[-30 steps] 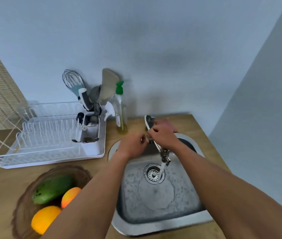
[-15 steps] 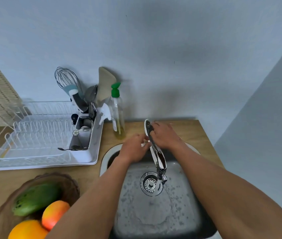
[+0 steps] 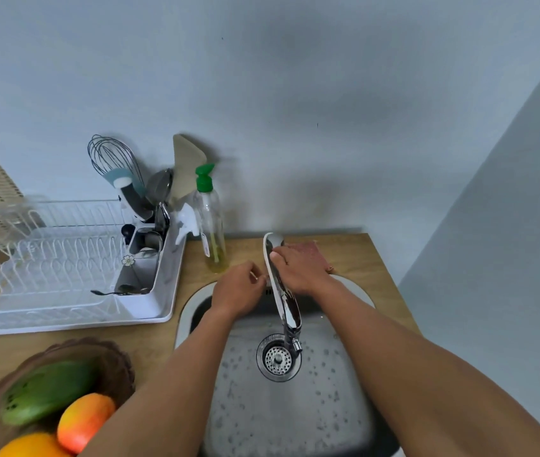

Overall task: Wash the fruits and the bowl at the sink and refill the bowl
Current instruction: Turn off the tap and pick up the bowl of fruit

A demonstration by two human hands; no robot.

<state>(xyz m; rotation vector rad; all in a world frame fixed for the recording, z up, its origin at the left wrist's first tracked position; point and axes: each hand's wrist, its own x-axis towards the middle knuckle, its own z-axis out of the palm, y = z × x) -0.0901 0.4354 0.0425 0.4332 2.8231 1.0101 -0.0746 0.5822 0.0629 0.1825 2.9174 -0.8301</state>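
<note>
**Both hands at the faucet**

At my lower left the brown bowl (image 3: 115, 364) holds a green fruit (image 3: 47, 392), a red-orange mango (image 3: 84, 422) and an orange (image 3: 31, 446). My left hand (image 3: 237, 291) reaches over the sink (image 3: 193, 311), fingertips pinched at the faucet (image 3: 283, 291) base. My right hand (image 3: 301, 268) curls around its neck.

Sink (image 3: 354, 293) at the worktop's (image 3: 354, 255) right end; drying rack (image 3: 64, 291) left of it, soap bottle (image 3: 211, 225) between at the back edge, fruit bowl (image 3: 110, 364) front-left.
</note>
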